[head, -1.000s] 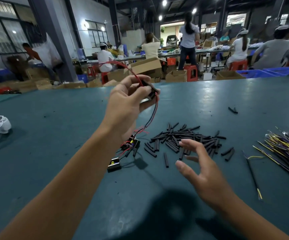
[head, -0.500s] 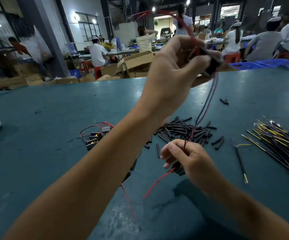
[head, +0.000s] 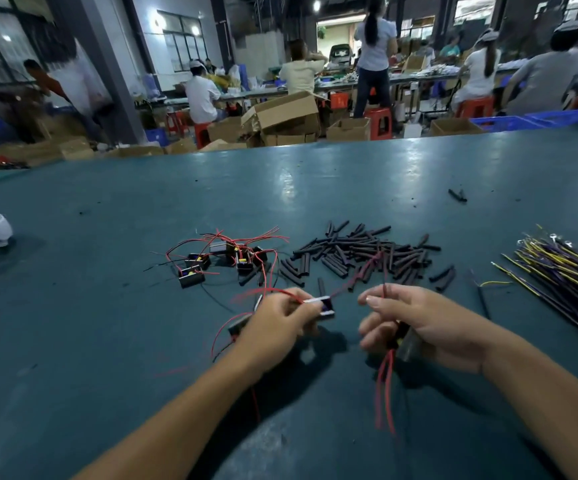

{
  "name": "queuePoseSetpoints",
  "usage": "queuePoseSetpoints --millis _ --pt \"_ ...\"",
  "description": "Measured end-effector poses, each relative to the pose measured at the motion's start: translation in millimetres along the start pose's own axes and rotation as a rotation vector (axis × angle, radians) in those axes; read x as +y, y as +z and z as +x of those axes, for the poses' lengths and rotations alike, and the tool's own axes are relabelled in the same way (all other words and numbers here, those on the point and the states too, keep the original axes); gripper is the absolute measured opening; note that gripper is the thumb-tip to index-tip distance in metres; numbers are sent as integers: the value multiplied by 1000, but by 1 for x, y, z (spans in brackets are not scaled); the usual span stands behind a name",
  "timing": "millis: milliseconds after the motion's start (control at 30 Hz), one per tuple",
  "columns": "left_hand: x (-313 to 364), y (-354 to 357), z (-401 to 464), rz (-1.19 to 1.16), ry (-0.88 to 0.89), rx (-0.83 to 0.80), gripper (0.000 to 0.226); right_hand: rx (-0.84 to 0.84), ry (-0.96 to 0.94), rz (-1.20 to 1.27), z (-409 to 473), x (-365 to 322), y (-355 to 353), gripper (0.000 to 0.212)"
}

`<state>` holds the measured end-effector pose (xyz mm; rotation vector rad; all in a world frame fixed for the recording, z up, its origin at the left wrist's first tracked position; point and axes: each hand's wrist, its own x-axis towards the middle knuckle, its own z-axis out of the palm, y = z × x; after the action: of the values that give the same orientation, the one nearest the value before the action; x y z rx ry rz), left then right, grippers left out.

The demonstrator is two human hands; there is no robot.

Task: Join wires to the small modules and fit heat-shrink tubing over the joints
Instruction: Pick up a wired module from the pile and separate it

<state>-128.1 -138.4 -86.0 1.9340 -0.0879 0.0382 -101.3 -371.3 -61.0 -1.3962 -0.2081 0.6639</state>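
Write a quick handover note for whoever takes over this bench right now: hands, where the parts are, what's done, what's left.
Left hand pinches a module with red wires.
Right hand grips another module; its red wires hang down.
More modules lie ahead on the left, tubing pile in the middle, yellow-and-dark wire bundle on the right.
Done: no finished joint visible.
Left: join wires, sleeve the joints.

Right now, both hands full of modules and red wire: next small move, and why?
Probably draw the hands apart: the left hand pinches a small module, the right hand grips another module, and a red wire runs between them, likely tangled.
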Motion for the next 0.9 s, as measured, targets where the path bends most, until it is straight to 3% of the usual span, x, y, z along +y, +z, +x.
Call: queuePoseSetpoints --millis 133,300,367,467,533,633,700,767,833,900 --pt "-10 -47 11 192 76 -28 21 102 -168 -280 11 11 1 56" --pt "-13 -94 7 350 38 -217 17 382 -530 -986 17 15 -6 47" --pt "-5 -101 0 499 13 -324 31 439 -533 -1098 15 12 -10 49" --pt "7 -106 -17 771 -75 -428 58 499 -395 -1257 8 3 -14 53" --pt "21 -111 -33 778 -218 -519 61 537 -319 -1340 2 -4 -14 57" --pt "49 -114 -51 619 -227 -628 45 583 -269 -1362 -4 -10 -9 57" --pt "74 -109 -57 274 -89 -693 30 609 -317 -1303 -6 -12 -2 51" --pt "96 -101 -57 -49 54 -737 25 633 -508 -1128 -8 -15 3 41" --pt "104 -90 -44 -64 207 -580 18 621 -700 -914 -13 -22 9 35" --pt "98 -73 -19 223 267 -260 9 471 -785 -810 -17 -27 16 30"
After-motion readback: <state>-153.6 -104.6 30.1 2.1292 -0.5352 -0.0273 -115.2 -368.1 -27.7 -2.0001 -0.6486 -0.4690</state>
